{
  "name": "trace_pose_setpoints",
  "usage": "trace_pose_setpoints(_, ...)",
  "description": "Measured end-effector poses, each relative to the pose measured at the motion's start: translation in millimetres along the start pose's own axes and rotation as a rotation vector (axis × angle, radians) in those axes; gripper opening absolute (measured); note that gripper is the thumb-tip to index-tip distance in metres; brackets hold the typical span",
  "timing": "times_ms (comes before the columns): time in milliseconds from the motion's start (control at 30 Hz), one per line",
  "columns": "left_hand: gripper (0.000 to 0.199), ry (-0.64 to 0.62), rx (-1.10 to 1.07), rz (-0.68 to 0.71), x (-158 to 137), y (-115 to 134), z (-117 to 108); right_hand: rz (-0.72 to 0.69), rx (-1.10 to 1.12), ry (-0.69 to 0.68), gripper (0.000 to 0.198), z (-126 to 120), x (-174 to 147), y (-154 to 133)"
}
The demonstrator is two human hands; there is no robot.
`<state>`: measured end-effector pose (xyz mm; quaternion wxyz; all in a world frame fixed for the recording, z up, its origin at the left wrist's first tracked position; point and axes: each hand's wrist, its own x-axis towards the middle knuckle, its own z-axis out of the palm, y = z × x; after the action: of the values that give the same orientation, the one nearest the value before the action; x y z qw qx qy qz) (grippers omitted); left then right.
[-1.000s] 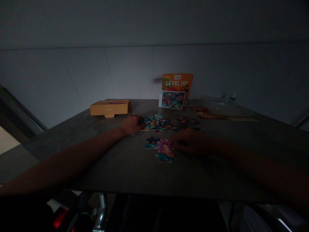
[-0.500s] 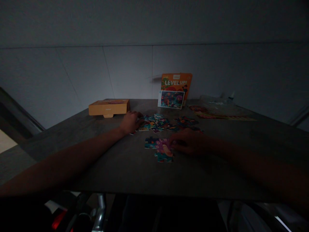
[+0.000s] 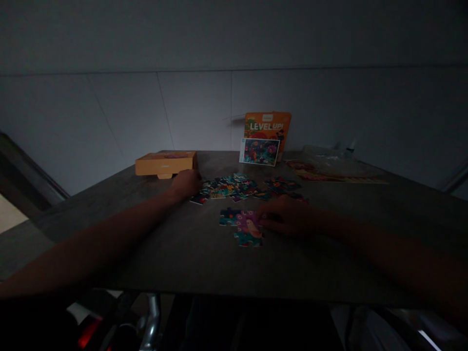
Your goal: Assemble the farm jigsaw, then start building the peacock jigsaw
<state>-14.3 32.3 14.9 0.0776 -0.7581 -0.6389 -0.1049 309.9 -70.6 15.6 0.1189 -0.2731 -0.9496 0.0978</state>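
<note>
Several joined jigsaw puzzle pieces [image 3: 249,228], purple, pink and teal, lie flat near the middle of the table. At their right side, my right hand [image 3: 284,215] has its thumb and fingers closed on a purple puzzle piece [image 3: 263,214], mostly covered by the fingers. My left hand [image 3: 186,183] is just left of the pile of loose puzzle pieces [image 3: 234,186]; its fingers are dim and partly hidden, so their grip is unclear. Below that hand a dark loose piece [image 3: 199,199] rests on the table.
An orange box [image 3: 166,164] stands at the back left of the grey table [image 3: 164,253]. A picture card [image 3: 259,151] leans on an orange "LEVEL UP!" board [image 3: 268,122]. Clear plastic wrapping [image 3: 325,153] lies over a printed sheet [image 3: 351,176] at the back right.
My left hand has moved left, off the pile's edge towards the orange box, uncovering pieces there. My right hand has stayed at the joined pieces.
</note>
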Motion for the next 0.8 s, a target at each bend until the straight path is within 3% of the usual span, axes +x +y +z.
trace_pose_setpoints(300, 0.048, -0.165, -0.064, 0.143, -3, -2, -16, -0.003, 0.009, -0.010, 0.020, 0, 0, -1)
trace_pose_setpoints(667, 0.040, -0.079, -0.023, 0.019, -3, -9, -25, 0.017, 0.008, -0.026, 0.020, -2, 0, -3)
trace_pose_setpoints(800, 0.038, -0.069, -0.004, 0.041, -4, -9, -26, 0.024, 0.004, -0.032, 0.022, -1, 0, -2)
